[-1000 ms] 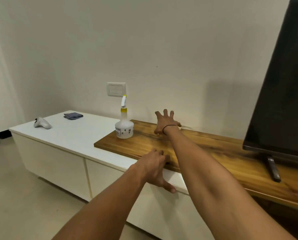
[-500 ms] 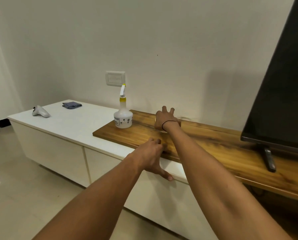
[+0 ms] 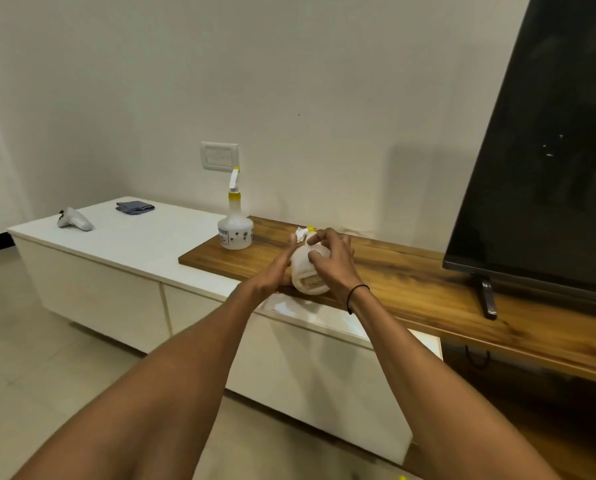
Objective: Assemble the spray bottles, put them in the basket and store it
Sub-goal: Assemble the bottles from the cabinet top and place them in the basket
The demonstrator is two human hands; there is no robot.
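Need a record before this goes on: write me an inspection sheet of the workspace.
Surface: white cabinet with a wooden top on its right part.
Job's things: one assembled spray bottle upright on the wood; a second bottle held tilted; no basket seen.
Clutter: game controller, folded blue cloth.
Grips: left hand and right hand both hold the second bottle.
Cables: dark loop under the wood.
Surroundings: television, wall outlet, tiled floor.

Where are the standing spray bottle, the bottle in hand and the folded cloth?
standing spray bottle (image 3: 235,233), head view, on its white body.
held bottle (image 3: 308,280), head view, on its lower body.
folded cloth (image 3: 135,207), head view, on its top.
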